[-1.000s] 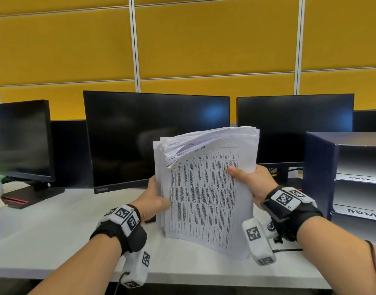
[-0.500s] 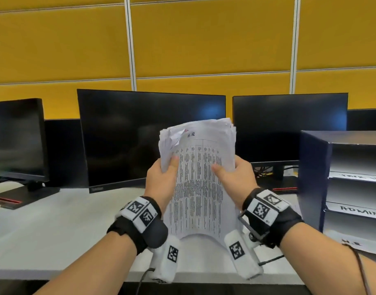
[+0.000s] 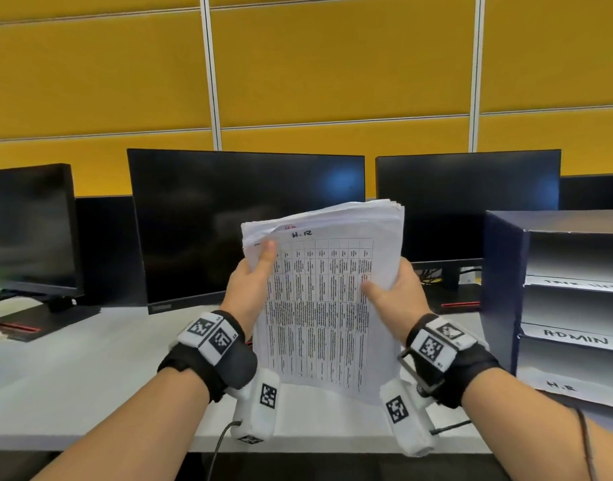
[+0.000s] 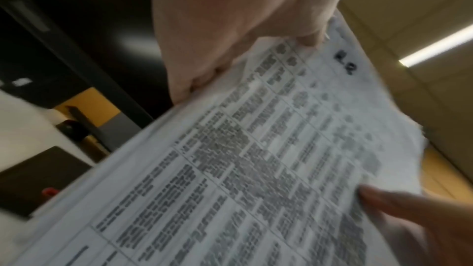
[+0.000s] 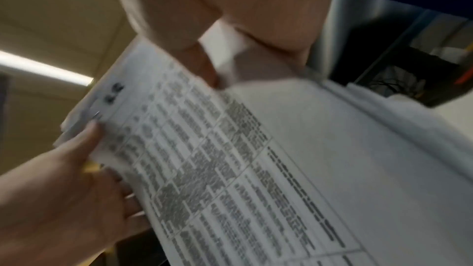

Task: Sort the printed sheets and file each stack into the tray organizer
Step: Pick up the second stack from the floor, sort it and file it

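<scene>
Desk (image 3: 89, 369) with three dark monitors (image 3: 246, 227) along the back; tray organizer (image 3: 502, 289) stands at the right, shelf labels "ADMIN" and "H.R" legible, the top label too blurred to read. Stack of printed sheets (image 3: 325, 307) is held upright above the desk, between the hands, well left of the organizer; top sheet marked "H.R". Left hand (image 3: 251, 282) grips the left edge, thumb pressed near the upper corner; right hand (image 3: 395, 293) grips the right edge, thumb on the face. Judgement: sorting barely begun, nothing visibly filed, whole stack still to separate. Shelf interiors partly cut off; sheets underneath hidden; table text unreadable in both wrist views.
</scene>
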{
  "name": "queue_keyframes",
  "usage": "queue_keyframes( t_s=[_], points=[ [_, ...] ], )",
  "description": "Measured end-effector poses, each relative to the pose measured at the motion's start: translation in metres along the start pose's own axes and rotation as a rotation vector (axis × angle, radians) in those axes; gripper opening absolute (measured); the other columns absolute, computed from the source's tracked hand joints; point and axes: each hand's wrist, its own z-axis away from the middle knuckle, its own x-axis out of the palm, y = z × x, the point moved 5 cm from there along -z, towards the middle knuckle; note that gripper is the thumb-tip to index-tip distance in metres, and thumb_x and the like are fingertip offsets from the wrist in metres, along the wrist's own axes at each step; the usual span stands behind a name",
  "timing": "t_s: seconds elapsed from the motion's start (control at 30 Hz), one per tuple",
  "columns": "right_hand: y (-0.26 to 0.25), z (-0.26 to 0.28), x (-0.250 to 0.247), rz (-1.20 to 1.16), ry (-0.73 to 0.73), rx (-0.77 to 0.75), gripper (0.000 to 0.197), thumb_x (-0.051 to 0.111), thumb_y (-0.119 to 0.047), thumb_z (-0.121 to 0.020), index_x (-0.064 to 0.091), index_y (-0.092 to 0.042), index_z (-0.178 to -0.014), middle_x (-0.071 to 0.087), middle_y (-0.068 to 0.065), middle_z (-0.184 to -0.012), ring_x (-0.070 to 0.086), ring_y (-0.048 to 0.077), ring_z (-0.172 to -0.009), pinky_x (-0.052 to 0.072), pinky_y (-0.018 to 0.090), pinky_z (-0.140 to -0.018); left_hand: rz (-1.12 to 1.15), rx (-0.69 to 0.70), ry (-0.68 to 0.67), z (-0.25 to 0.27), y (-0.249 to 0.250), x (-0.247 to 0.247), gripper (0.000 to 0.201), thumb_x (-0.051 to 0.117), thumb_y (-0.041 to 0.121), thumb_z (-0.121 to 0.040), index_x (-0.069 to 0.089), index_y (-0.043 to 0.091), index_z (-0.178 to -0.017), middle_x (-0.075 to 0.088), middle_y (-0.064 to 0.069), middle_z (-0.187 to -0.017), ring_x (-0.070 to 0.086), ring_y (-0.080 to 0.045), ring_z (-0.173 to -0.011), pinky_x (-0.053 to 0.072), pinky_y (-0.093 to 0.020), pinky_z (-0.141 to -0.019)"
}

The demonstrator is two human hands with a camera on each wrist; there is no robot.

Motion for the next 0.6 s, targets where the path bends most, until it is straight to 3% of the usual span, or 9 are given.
queue_keyframes(
  t_s=[0.1,0.17,0.23,0.37,0.47,0.53,0.6],
  points=[
    [-0.007,0.006,0.001,-0.024,0.056,-0.064,0.037,0.060,0.000,-0.087,0.049,-0.015,-0.118,0.060,0.003,-0.111,0.059,0.017,-0.100,0.048,0.030,-0.081,-0.045,0.069,0.100,0.007,0.006,0.004,0.059,0.042,0.074,-0.082,0.062,0.027,-0.111,0.072,0.005,-0.104,0.069,-0.015,-0.096,0.055,-0.038,-0.084],
    [-0.015,0.005,-0.005,-0.042,0.093,-0.118,0.034,0.062,0.000,-0.086,0.051,-0.016,-0.114,0.061,0.000,-0.107,0.060,0.012,-0.096,0.049,0.027,-0.079,-0.102,0.175,0.149,0.012,0.017,0.001,0.068,0.037,0.084,-0.072,0.059,0.029,-0.107,0.070,0.005,-0.103,0.068,-0.014,-0.094,0.055,-0.040,-0.084],
    [-0.013,0.006,-0.011,-0.042,0.078,-0.133,0.036,0.065,-0.002,-0.084,0.052,-0.017,-0.114,0.062,-0.003,-0.106,0.060,0.008,-0.093,0.049,0.022,-0.076,-0.127,0.209,0.133,0.014,0.019,-0.005,0.065,0.039,0.083,-0.071,0.057,0.030,-0.104,0.069,0.004,-0.102,0.068,-0.016,-0.093,0.055,-0.041,-0.083],
    [0.011,0.015,-0.007,-0.011,-0.041,-0.007,0.056,0.072,-0.004,-0.078,0.045,-0.015,-0.127,0.061,0.001,-0.115,0.061,0.016,-0.102,0.049,0.026,-0.079,-0.108,0.008,-0.062,0.024,-0.017,-0.006,0.078,0.041,0.085,-0.071,0.058,0.028,-0.121,0.070,0.002,-0.114,0.067,-0.019,-0.105,0.050,-0.051,-0.097],
    [0.017,0.014,-0.011,-0.058,0.011,0.004,0.050,0.072,-0.004,-0.078,0.050,-0.013,-0.122,0.065,0.005,-0.112,0.064,0.020,-0.099,0.052,0.028,-0.076,-0.054,-0.053,-0.053,0.023,-0.030,-0.004,0.092,0.045,0.093,-0.059,0.054,0.033,-0.128,0.067,0.006,-0.121,0.064,-0.018,-0.111,0.046,-0.052,-0.100],
    [0.016,0.013,-0.012,-0.079,0.050,-0.006,0.046,0.071,-0.004,-0.078,0.052,-0.012,-0.120,0.066,0.007,-0.112,0.065,0.021,-0.098,0.053,0.033,-0.081,-0.042,-0.060,-0.056,0.020,-0.032,0.000,0.091,0.046,0.093,-0.060,0.054,0.032,-0.127,0.067,0.005,-0.121,0.065,-0.019,-0.110,0.047,-0.053,-0.098],
    [0.015,0.014,-0.008,-0.059,0.039,-0.019,0.050,0.070,-0.004,-0.079,0.049,-0.014,-0.123,0.063,0.003,-0.113,0.063,0.018,-0.100,0.051,0.031,-0.082,-0.039,-0.034,-0.054,0.021,-0.031,0.004,0.087,0.049,0.091,-0.063,0.048,0.035,-0.131,0.064,0.007,-0.125,0.062,-0.019,-0.114,0.045,-0.054,-0.100]
  ],
)
